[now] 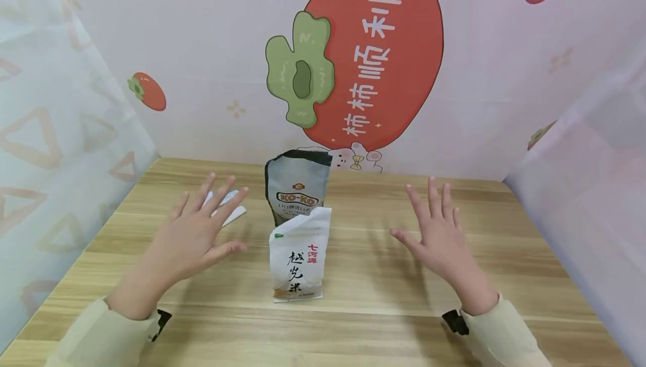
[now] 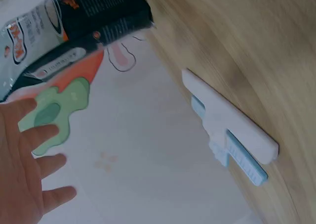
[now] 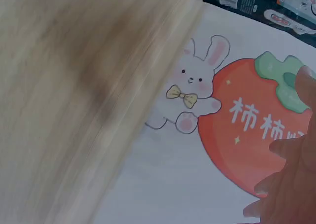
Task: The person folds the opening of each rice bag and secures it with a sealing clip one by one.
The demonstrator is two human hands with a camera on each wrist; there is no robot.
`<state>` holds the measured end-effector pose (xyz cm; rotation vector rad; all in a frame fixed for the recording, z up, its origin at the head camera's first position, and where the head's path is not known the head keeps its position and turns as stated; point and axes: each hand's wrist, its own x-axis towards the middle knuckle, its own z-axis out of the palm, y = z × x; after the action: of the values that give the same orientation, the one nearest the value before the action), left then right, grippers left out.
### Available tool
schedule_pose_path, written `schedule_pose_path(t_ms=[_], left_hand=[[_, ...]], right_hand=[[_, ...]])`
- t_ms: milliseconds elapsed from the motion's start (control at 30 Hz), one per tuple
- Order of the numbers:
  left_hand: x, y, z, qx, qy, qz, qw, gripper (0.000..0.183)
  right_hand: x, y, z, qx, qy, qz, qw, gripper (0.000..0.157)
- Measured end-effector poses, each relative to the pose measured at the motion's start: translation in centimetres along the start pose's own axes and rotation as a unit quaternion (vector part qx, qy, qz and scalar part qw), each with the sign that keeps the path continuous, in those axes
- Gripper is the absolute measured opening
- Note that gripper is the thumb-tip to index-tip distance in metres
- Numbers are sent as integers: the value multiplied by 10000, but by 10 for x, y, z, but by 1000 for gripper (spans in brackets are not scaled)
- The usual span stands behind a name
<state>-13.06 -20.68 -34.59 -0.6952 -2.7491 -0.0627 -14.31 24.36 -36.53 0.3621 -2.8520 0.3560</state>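
Two rice bags stand one behind the other mid-table. In front is a white bag (image 1: 299,260) with black and red lettering; the grey and black KO-KO bag (image 1: 298,182) behind it is partly covered. My left hand (image 1: 189,241) hovers left of them, fingers spread, holding nothing. Beyond its fingers lie white and blue sealing clips (image 1: 234,215), partly hidden by the hand in the head view; the left wrist view shows the white clip (image 2: 232,117) and a blue strip (image 2: 247,159) beside it. On the right, my right hand (image 1: 439,238) is raised over the table, fingers spread, touching nothing.
The wood-grain table (image 1: 368,322) ends at a back wall sheet (image 1: 212,120) printed with a big persimmon and a rabbit. Patterned cloth sheets (image 1: 50,103) flank the table at both sides. Each wrist wears a black strap piece (image 1: 456,322).
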Motion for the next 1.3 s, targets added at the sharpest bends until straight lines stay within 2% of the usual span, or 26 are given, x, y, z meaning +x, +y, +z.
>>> schedule_pose_path(t_ms=[133,233,467,567,667,833,900,967,1167,1300], left_hand=[[-5,12,1,-147,-193,353,9991,92],[-6,18,4,-496,-322,576,9966,90],[0,28,17,-1722,-237,1138,9782,79],[1,31,21,-2003,-356,1071,9732,77],[3,32,23,-2449,-661,839,9636,74],[8,33,29,-3474,-1173,655,9280,71],[10,34,32,-3697,-1285,652,9179,71],[11,34,34,-3749,-1360,621,9149,72],[12,36,37,-3724,-1398,665,9151,73],[12,36,38,-3952,-1517,651,9037,68]], right_hand=[[-5,-7,3,207,-9,-115,9997,91],[-8,-14,7,361,-149,-200,9990,92],[-10,-40,15,1046,-414,-300,9932,90],[-10,-51,19,1374,-518,-362,9885,90],[-11,-61,22,1614,-678,-442,9836,90],[-11,-77,28,1931,-915,-612,9750,85],[-10,-82,29,2099,-1033,-643,9701,82],[-9,-88,31,2270,-1181,-636,9646,78],[-6,-102,33,2803,-1549,-742,9444,70],[-2,-109,37,3264,-1806,-747,9248,67]])
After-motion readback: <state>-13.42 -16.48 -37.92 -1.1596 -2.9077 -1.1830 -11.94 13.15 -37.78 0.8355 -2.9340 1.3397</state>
